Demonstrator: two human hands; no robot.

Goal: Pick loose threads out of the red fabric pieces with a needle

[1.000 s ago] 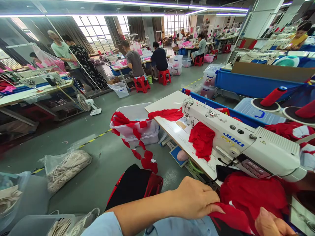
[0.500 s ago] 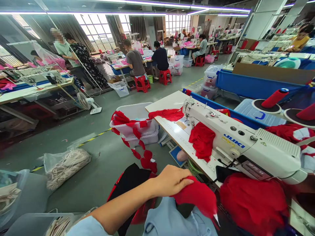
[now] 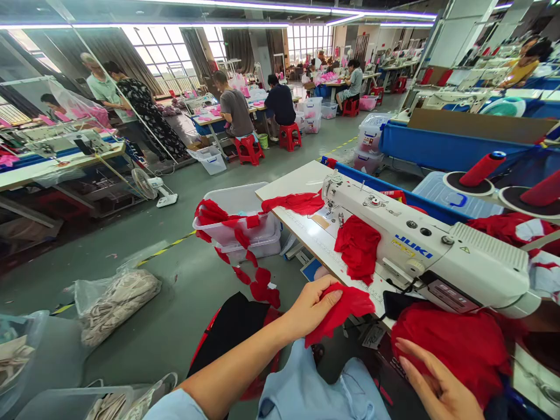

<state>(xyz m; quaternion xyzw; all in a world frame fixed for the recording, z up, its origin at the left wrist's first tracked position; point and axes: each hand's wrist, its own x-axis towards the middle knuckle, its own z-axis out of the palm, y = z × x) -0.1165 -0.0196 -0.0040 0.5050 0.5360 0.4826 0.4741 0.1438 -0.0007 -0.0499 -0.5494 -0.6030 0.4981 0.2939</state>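
Beside the white table (image 3: 297, 179), left hand (image 3: 311, 304) outstretched, pinching red cloth (image 3: 343, 308); right hand (image 3: 441, 386) empty, loosely splayed.

The room is bright. Long lights (image 3: 245, 7) on the ceiling glow white with a bit of purple. Daylight comes through the big windows (image 3: 160, 52) at the back, so bright that the glass looks almost all white. The floor (image 3: 184, 280) has pale, shiny patches. It is very dark under the table (image 3: 21, 178) on the left. The sewing machine (image 3: 394, 230) looks bright and clear, and the left hand (image 3: 317, 300) is sharp too. The far-off people (image 3: 354, 79) look tiny and a bit fuzzy. Near the right edge, the thread spools (image 3: 483, 169) look stretched.
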